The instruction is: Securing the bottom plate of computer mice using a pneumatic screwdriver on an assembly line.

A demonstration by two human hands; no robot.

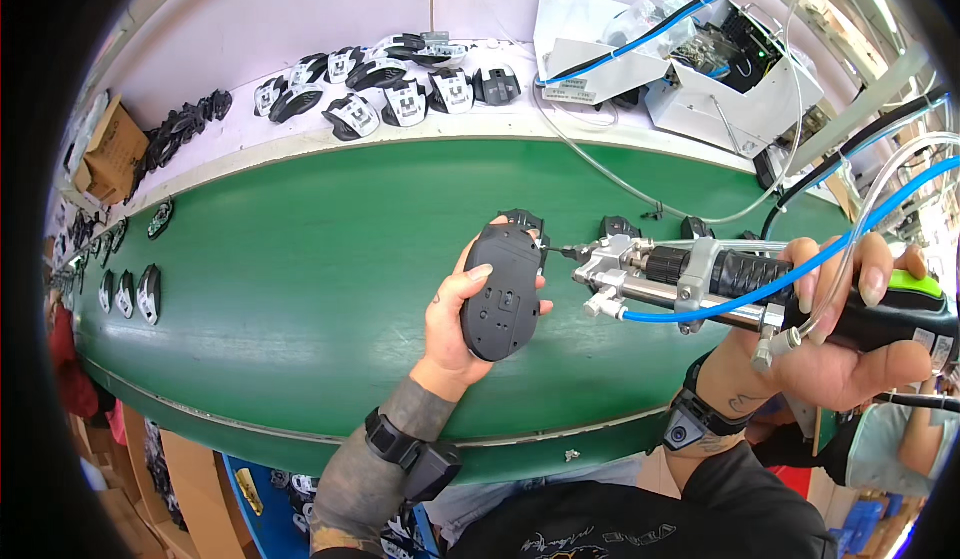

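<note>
My left hand [447, 324] is wrapped round a black computer mouse [503, 309], its underside with small holes turned up toward me and its thumb-side edge under my thumb. My right hand [840, 364] grips a black power screwdriver [735, 274] with a metal screw-feed head, a green lever, and blue and clear air hoses. The screwdriver lies level, its thin bit pointing left at the mouse's upper right edge; whether bit and mouse touch I cannot tell. Behind the mouse's far end, another dark mouse part [522, 218] shows partly.
A green conveyor belt [330, 219] runs beneath both hands, with several mouse shells [125, 292] at its left and dark ones [620, 227] beyond the screwdriver. White-and-black mouse shells [405, 104] line the back shelf. A white screw-feeder box [720, 114] stands back right. Another person's sleeve [890, 454] shows lower right.
</note>
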